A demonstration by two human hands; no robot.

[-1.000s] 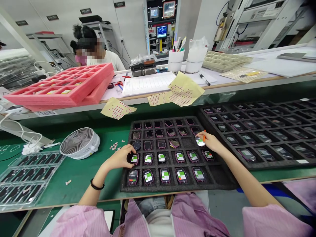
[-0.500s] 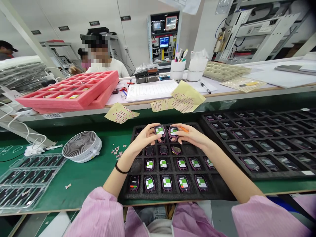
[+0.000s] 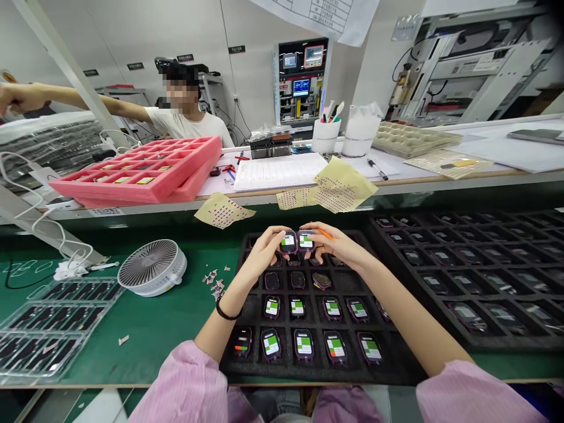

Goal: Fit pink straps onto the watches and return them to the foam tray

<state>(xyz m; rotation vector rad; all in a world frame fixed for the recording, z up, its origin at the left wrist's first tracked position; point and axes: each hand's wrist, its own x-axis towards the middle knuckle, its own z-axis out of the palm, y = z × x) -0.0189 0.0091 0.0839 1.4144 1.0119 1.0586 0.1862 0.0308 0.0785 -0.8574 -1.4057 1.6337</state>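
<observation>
Two smartwatch bodies with lit white-and-green screens are held side by side above a black foam tray. My left hand grips the left smartwatch by its edge, thumb at the screen. My right hand grips the right smartwatch, and an orange stick-like tool lies between its fingers. The watches are close together; whether they touch I cannot tell. Below, several more watches sit in the tray's compartments, some with lit screens like this watch, others dark. My forearms hide part of the tray.
A second black foam tray of watches lies to the right. Leftward are a round fan, small scraps and a clear plastic tray. A raised shelf holds pink foam trays and papers. A person sits beyond it.
The two watches have come closer together, my right hand bringing its watch leftward. The view has shifted slightly. The person across has stretched an arm out to the left.
</observation>
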